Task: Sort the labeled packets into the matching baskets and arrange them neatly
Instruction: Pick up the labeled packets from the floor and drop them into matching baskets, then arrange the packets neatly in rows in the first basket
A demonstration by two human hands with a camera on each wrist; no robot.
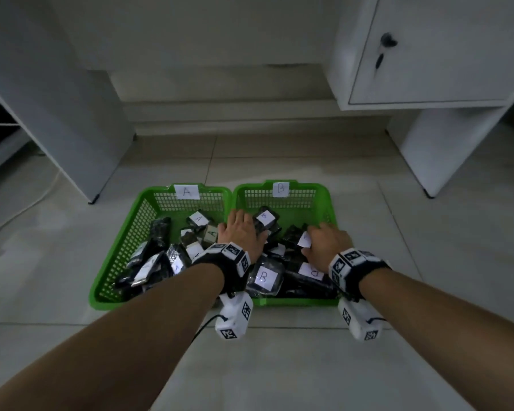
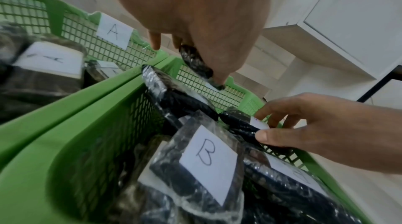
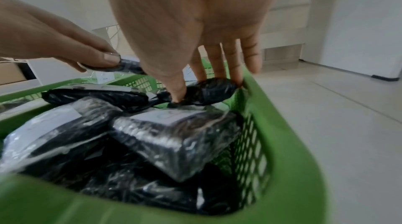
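Floor tiles carry two baskets; in basket B (image 1: 282, 203), left hand (image 1: 242, 232) pinches one packet (image 1: 264, 221), right hand (image 1: 328, 241) pinches another (image 3: 208, 92) beside the far-right wall.

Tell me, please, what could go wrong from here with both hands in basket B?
The packet pinched by the right hand shows a mostly hidden label, so it might be misfiled. The left hand grips a packet near the divide with basket A; it could drop there. Basket B is heaped, so packets may slide.
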